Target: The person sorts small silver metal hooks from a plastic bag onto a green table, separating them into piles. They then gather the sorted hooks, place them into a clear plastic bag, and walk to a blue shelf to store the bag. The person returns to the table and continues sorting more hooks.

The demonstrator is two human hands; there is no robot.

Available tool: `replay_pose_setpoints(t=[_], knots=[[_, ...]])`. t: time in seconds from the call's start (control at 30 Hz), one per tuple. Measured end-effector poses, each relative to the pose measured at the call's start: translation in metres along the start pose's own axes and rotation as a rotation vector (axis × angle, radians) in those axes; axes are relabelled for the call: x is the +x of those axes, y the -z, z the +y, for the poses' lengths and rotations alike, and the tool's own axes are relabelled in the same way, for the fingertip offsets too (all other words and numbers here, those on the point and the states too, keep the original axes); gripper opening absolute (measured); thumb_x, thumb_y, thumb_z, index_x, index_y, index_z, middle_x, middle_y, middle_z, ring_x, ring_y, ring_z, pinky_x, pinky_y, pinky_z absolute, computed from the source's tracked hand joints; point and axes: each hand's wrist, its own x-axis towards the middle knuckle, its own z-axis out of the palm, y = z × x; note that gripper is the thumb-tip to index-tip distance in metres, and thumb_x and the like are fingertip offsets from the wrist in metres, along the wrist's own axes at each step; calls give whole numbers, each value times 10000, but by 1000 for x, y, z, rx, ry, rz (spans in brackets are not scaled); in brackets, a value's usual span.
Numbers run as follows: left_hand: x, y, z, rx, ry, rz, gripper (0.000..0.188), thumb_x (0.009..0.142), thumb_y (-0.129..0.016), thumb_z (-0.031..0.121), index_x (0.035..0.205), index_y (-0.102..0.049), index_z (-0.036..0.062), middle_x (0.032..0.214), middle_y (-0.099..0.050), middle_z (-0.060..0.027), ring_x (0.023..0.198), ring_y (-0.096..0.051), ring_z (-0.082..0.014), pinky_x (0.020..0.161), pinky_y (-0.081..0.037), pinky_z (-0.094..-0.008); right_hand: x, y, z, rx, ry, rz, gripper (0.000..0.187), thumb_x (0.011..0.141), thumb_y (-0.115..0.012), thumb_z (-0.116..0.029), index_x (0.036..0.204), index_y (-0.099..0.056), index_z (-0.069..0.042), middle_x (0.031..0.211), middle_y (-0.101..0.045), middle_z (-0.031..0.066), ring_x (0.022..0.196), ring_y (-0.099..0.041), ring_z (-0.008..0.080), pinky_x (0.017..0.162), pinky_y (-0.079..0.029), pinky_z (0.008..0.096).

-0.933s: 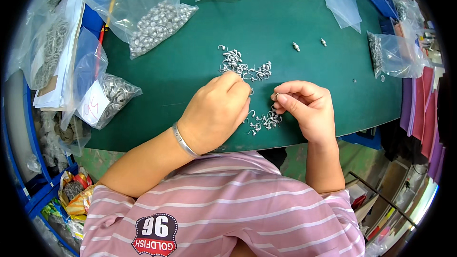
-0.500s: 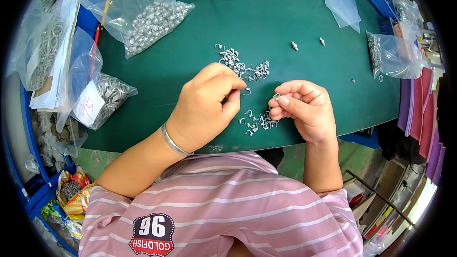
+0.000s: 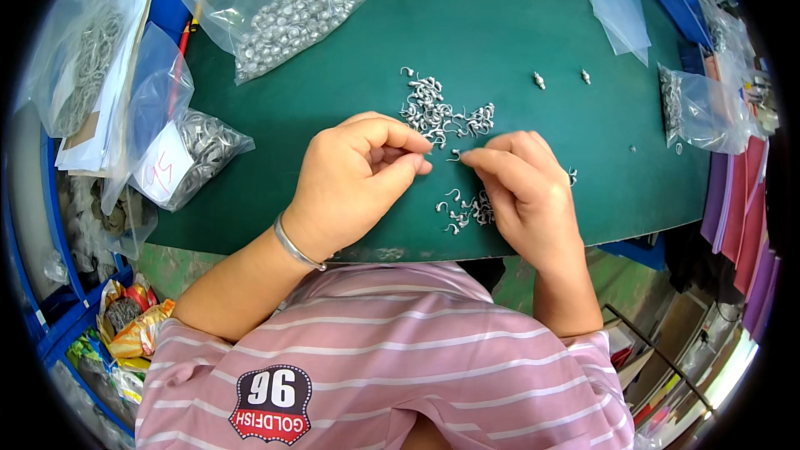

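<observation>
Looking down from the head view, both hands meet over a green bench (image 3: 533,33). The left hand (image 3: 354,179) curls with thumb and forefinger pressed together in a narrow grip; whether a piece sits between them cannot be told. The right hand (image 3: 521,192) pinches a small silver hook (image 3: 454,153) at its fingertips, right between the two hands and just above the bench. A silver bangle (image 3: 296,246) circles the left wrist.

Just beyond the fingers lies a heap of small silver hooks (image 3: 442,110), and a second, smaller scatter (image 3: 462,210) sits under the right hand's palm, partly covered by it. Two loose silver beads (image 3: 560,79) lie well apart to the upper right.

Clear plastic bags ring the work: one of silver beads (image 3: 292,21) at the upper left, one of metal rings with a paper label (image 3: 187,154) at the left edge, another small filled bag (image 3: 696,108) at the right. Empty bags (image 3: 612,0) lie along the far side. Nothing lies between the hands and the heaps
</observation>
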Motion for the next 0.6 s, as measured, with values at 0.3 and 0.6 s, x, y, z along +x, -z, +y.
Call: replay_pose_setpoints(t=[0.3,0.6], knots=[[-3,4,6,-395,339,-57,106,905,-643,-7,995,-647,-61,917,-697,-134,798,-714,-197,705,-593,-277,6,-11,5,-78,66,68,142,726,-709,65,810,-629,-18,857,-603,95,765,-581,272,668,-490,364],[-3,5,3,-520,379,-115,122,909,-641,2,1016,-631,-55,922,-693,-140,797,-715,-197,705,-599,-282,-4,6,-5,220,-137,59,150,717,-686,86,826,-655,-13,816,-646,119,724,-636,260,626,-514,325]])
